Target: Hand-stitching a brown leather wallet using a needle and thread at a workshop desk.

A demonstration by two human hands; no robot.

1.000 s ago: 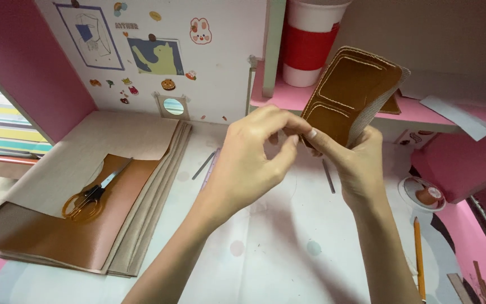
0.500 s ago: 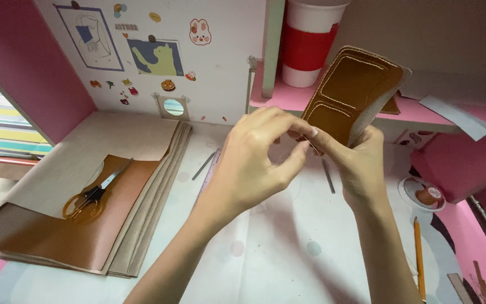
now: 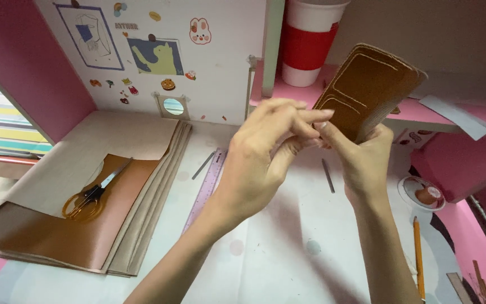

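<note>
A brown leather wallet piece point(image 3: 367, 87) with stitched pocket outlines is held up above the desk, tilted to the right. My right hand point(image 3: 361, 160) grips its lower edge from below. My left hand point(image 3: 265, 152) reaches across and pinches the same lower corner with thumb and fingertips. Whether a needle or thread is between the fingers cannot be made out.
Sheets of brown leather point(image 3: 63, 225) lie at the left with orange-handled scissors point(image 3: 91, 194) on top. A purple ruler point(image 3: 206, 188) and two thin metal tools point(image 3: 327, 175) rest on the desk. A red-and-white cup point(image 3: 310, 42) stands on the pink shelf; a pencil point(image 3: 418, 256) lies at the right.
My left hand's fingers have shifted slightly at the wallet's lower corner. The wallet and my right hand stay almost in place.
</note>
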